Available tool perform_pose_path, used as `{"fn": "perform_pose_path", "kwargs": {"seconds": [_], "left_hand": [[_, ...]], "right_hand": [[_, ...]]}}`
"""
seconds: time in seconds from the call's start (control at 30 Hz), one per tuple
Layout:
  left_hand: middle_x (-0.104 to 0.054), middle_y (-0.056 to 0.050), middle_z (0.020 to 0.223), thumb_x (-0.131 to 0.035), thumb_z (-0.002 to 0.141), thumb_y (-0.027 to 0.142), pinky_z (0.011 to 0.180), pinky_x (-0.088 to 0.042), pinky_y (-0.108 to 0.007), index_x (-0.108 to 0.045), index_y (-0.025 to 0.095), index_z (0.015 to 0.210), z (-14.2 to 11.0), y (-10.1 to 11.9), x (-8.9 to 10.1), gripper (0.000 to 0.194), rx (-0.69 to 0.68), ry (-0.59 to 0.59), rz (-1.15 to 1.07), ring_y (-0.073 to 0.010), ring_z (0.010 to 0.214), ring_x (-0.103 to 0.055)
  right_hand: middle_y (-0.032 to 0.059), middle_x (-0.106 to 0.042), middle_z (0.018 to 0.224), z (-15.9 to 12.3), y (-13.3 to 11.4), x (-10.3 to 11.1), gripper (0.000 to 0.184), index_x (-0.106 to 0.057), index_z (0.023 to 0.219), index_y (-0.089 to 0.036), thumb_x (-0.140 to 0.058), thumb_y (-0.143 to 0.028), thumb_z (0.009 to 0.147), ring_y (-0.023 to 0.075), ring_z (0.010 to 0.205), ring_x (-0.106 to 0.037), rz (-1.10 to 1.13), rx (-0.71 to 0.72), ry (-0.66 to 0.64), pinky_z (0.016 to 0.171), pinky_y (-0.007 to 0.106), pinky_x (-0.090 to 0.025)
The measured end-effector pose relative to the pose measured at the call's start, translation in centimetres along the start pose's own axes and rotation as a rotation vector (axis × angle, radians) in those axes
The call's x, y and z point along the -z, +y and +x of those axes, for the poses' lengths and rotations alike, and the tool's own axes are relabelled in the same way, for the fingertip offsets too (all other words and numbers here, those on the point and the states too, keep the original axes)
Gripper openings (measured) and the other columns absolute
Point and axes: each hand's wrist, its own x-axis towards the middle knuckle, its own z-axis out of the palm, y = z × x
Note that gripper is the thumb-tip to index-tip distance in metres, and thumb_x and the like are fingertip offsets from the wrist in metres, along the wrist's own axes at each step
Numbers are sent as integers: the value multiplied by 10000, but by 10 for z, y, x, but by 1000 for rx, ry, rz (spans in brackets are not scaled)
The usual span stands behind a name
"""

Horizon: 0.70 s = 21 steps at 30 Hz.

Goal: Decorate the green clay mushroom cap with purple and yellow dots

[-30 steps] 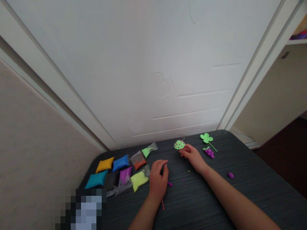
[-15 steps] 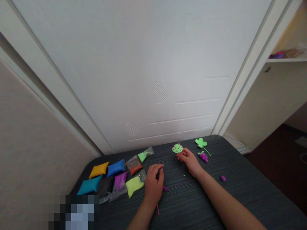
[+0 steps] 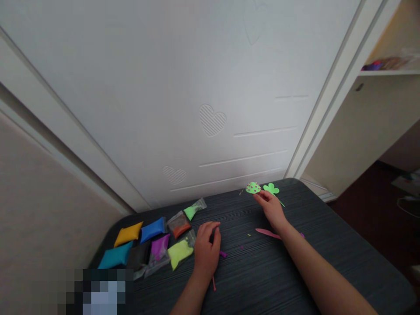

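Observation:
My right hand (image 3: 273, 209) is closed in a pinch on a clay mushroom (image 3: 253, 188). Its light green cap carries small pink-purple dots, and the fingers cover whatever lies below the cap. Just beyond that hand lies a green four-lobed clay clover (image 3: 271, 189) with a thin stem. A pink knife-shaped clay tool (image 3: 267, 232) runs partly under my right forearm. My left hand (image 3: 207, 249) rests on the table, fingers curved and thumb apart, holding nothing. Beside and under it are a purple piece (image 3: 223, 254) and a thin pink stick (image 3: 214, 284), both partly hidden.
Several clay packets lie left of my left hand, among them yellow-green (image 3: 180, 253), purple (image 3: 160, 247), blue (image 3: 152, 230), orange-yellow (image 3: 128, 234) and teal (image 3: 115, 256). A white panel (image 3: 213, 148) stands behind the dark table (image 3: 249, 280). Tiny clay crumbs (image 3: 249, 235) dot the tabletop.
My right hand has carried the mushroom farther back and to the right, close to the clover. The pink tool has come into sight, while the purple grape cluster is now hidden. My left hand stays put.

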Motion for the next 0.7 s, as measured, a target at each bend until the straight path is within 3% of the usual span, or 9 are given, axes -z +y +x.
{"fn": "perform_pose_path", "kwargs": {"seconds": [0.33,0.7], "left_hand": [[-599,-58,920,-456,810,230,796,-469,-350,-618,193,897,1,-2,-1,188,-15,15,5,-186,893,-562],[-591,-50,921,-463,812,229,810,-449,-344,-612,192,901,0,-2,-1,178,-11,3,16,-182,907,-547]], "right_hand": [[73,-538,1134,13,8,35,267,-527,1080,-185,-467,-317,855,168,954,-549,-522,63,123,813,382,-469],[73,-539,1133,10,22,33,259,-531,1073,-193,-457,-320,860,162,947,-550,-915,37,166,810,376,-470]]}}
